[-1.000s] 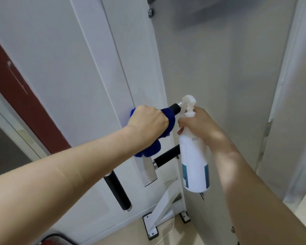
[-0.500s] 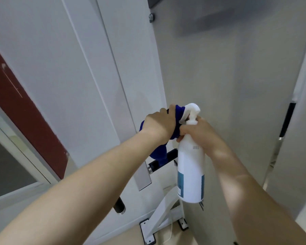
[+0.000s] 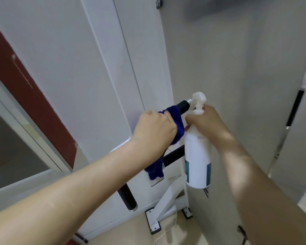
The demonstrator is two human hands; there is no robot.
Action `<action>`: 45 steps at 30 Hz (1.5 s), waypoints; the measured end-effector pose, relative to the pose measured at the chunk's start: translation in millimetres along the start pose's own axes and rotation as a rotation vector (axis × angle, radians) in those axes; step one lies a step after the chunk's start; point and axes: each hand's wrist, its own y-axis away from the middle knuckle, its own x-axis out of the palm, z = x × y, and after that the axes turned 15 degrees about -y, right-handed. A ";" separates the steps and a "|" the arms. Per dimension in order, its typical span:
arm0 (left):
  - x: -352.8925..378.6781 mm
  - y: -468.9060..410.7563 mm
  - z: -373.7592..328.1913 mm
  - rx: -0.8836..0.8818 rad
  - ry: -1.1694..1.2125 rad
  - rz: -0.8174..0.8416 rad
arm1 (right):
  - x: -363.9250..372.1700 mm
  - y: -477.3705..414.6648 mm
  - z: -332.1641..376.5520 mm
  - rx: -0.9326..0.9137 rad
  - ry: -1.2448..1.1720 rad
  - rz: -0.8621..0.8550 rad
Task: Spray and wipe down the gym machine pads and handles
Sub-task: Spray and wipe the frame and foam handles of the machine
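Left hand (image 3: 155, 128), clenched round cloth (image 3: 173, 119), had slid back along handle (image 3: 183, 105), baring its black tip again. Right hand (image 3: 205, 122) gripped bottle (image 3: 197, 156) neck. Wiping probably unfinished.

No text can be read. A small grey print is seen high on the white spray bottle (image 3: 197, 152), and a blue-green label (image 3: 208, 169) lower down, but both are too blurred to be made out.
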 end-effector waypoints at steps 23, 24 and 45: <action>61.5 9.0 -8.8 0.023 -0.171 -0.448 | 13.8 4.4 -12.0 0.027 -0.013 0.117; 65.7 10.6 -16.3 0.053 -0.162 -0.505 | 11.7 5.2 -14.3 0.033 -0.028 0.100; 104.1 -96.2 -113.8 -0.114 0.708 0.219 | -1.1 27.6 -90.3 0.261 0.062 -0.010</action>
